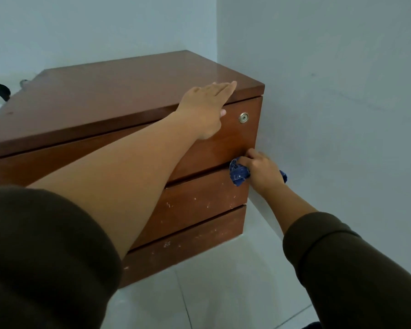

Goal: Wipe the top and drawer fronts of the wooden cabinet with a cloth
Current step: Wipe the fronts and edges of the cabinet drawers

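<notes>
On the cabinet (128, 91) top, left hand (207, 108) flat, right hand (263, 172) gripping cloth (239, 174).

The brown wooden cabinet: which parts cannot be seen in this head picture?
- Brown wooden cabinet: left forearm covers much of the drawer fronts.
- Crumpled blue cloth: mostly hidden under the right hand.
- Dark object behind the cabinet: too little shows to identify.

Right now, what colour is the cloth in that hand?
Dark blue with pale specks; the cloth is bunched in the right hand, in the head view.
</notes>
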`<state>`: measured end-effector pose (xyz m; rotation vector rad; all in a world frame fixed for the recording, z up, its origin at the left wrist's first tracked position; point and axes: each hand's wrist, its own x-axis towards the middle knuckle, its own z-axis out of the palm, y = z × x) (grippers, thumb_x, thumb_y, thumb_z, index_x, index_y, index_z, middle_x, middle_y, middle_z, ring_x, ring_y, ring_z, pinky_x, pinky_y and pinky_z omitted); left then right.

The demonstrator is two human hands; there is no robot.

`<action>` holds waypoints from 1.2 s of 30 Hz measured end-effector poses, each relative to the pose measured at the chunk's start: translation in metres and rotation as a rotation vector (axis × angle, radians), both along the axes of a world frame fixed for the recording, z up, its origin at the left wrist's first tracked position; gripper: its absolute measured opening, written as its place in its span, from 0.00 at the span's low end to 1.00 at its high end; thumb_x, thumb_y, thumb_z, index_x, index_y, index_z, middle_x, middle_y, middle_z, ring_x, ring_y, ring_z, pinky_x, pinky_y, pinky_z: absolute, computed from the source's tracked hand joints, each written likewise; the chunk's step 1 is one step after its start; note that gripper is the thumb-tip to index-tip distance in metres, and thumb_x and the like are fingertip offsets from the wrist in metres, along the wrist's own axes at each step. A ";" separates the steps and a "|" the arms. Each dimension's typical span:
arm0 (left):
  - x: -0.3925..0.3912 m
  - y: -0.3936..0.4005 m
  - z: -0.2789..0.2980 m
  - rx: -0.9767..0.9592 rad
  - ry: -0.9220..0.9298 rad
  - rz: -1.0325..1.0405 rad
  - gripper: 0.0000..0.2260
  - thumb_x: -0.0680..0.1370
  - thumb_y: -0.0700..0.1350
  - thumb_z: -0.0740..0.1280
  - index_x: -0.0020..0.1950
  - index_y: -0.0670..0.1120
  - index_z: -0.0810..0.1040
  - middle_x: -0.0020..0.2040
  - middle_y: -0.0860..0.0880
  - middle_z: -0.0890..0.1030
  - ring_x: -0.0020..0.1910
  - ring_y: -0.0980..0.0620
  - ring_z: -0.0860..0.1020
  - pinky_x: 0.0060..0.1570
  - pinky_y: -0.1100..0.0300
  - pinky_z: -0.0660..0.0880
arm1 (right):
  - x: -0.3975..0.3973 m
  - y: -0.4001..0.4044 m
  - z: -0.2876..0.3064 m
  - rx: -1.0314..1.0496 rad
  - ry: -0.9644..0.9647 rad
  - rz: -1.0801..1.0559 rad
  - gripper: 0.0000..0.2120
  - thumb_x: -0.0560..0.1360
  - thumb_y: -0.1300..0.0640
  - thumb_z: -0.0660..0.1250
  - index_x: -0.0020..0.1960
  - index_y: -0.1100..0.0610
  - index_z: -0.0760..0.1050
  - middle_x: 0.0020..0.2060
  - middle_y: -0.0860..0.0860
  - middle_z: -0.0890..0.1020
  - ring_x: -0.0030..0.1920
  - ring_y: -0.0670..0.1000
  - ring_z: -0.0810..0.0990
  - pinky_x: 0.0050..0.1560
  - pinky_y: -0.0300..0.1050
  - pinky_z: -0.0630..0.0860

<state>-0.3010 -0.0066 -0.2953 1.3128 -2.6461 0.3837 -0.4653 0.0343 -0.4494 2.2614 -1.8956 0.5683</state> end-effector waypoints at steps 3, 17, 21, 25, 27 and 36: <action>0.001 0.003 0.006 0.046 -0.004 -0.018 0.27 0.83 0.44 0.53 0.78 0.48 0.43 0.79 0.50 0.49 0.77 0.50 0.49 0.74 0.51 0.50 | 0.003 0.005 0.014 0.084 0.041 -0.022 0.14 0.77 0.60 0.66 0.62 0.57 0.76 0.54 0.57 0.75 0.51 0.59 0.78 0.50 0.49 0.76; 0.172 0.074 -0.026 -0.179 0.020 0.165 0.34 0.79 0.42 0.62 0.78 0.50 0.43 0.79 0.51 0.46 0.77 0.52 0.43 0.75 0.50 0.44 | 0.119 0.039 0.067 0.346 0.100 0.221 0.19 0.74 0.65 0.66 0.64 0.57 0.73 0.58 0.55 0.75 0.56 0.58 0.76 0.56 0.49 0.73; 0.226 0.093 -0.031 -0.220 0.049 0.290 0.37 0.77 0.41 0.64 0.78 0.49 0.43 0.79 0.49 0.47 0.77 0.50 0.44 0.75 0.48 0.45 | 0.183 0.051 0.068 0.374 0.156 0.331 0.19 0.75 0.66 0.65 0.65 0.57 0.73 0.58 0.54 0.74 0.56 0.58 0.76 0.54 0.49 0.73; 0.261 0.105 -0.038 -0.239 0.033 0.376 0.41 0.75 0.41 0.67 0.78 0.48 0.42 0.79 0.48 0.47 0.77 0.49 0.44 0.74 0.48 0.45 | 0.236 0.059 0.060 0.358 0.199 0.419 0.18 0.75 0.64 0.64 0.64 0.54 0.73 0.59 0.54 0.74 0.58 0.57 0.74 0.56 0.51 0.74; 0.272 0.109 -0.042 -0.246 0.027 0.414 0.44 0.74 0.41 0.70 0.77 0.48 0.40 0.79 0.48 0.46 0.77 0.48 0.44 0.74 0.47 0.45 | 0.256 0.062 0.053 0.357 0.235 0.432 0.18 0.75 0.62 0.65 0.64 0.55 0.73 0.63 0.54 0.72 0.62 0.57 0.72 0.60 0.53 0.73; 0.274 0.105 -0.059 -0.265 -0.001 0.529 0.57 0.66 0.42 0.76 0.76 0.50 0.33 0.78 0.48 0.40 0.77 0.45 0.39 0.70 0.42 0.37 | 0.284 0.065 0.022 0.386 0.405 0.300 0.23 0.77 0.58 0.61 0.72 0.55 0.64 0.74 0.58 0.58 0.72 0.59 0.59 0.70 0.55 0.61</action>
